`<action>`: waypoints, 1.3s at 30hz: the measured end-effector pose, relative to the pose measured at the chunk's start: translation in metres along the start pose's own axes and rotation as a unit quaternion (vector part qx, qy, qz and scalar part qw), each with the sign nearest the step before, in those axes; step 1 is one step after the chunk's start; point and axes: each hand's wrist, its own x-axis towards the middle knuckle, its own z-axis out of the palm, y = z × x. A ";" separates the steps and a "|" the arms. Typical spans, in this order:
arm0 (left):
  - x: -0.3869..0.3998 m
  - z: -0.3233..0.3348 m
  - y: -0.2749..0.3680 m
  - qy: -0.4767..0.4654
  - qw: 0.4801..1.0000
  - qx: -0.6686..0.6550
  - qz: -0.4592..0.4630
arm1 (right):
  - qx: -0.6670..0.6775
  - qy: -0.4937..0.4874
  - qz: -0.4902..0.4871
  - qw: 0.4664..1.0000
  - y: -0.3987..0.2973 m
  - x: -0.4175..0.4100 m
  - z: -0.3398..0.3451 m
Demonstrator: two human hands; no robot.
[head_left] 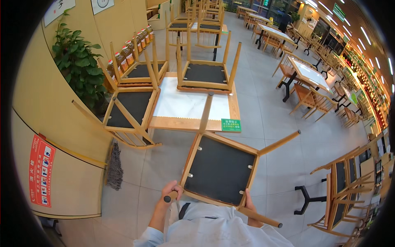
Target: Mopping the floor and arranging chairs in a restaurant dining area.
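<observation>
An overturned wooden chair (pixel 222 169) is held against my body, its black seat underside facing up and its legs pointing up and outward. My left hand (pixel 172 190) grips the chair near the base of one leg, at the frame's left corner. At the right edge of the seat is my right hand (pixel 250 205), partly hidden behind the frame and a leg. Ahead stands a table with a wooden rim (pixel 185 123) and a white top. Upturned chairs rest on it, one at its far right (pixel 205 73), others along its left side (pixel 129 109).
A grey mop head (pixel 114 166) lies beside the left wall cabinet (pixel 71 182). A green plant (pixel 80 61) and several oil bottles (pixel 127 55) line that wall. At right, upturned chairs (pixel 341 185) rest on another table. A person (pixel 284 22) stands far back.
</observation>
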 end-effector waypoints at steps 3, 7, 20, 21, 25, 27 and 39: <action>-0.017 0.025 -0.013 -0.012 1.000 0.007 0.023 | 0.061 -0.005 0.004 0.998 0.010 -0.066 -0.004; -0.046 0.048 -0.031 -0.051 0.998 0.003 0.027 | 0.096 0.011 -0.004 0.995 0.050 -0.121 -0.038; -0.140 0.030 -0.103 0.044 0.991 -0.123 -0.014 | 0.162 0.126 -0.112 0.972 0.185 -0.246 -0.061; -0.154 0.032 -0.097 0.054 0.989 -0.138 -0.011 | 0.125 0.156 -0.093 0.976 0.200 -0.245 -0.089; -0.190 0.027 -0.102 0.159 0.966 -0.202 -0.019 | 0.119 0.149 -0.100 0.976 0.208 -0.261 -0.082; -0.198 0.009 -0.124 0.181 0.957 -0.226 0.003 | 0.103 0.139 -0.092 0.981 0.207 -0.267 -0.073; -0.242 -0.018 -0.140 0.327 0.881 -0.334 0.069 | 0.002 0.135 -0.105 0.985 0.207 -0.222 -0.096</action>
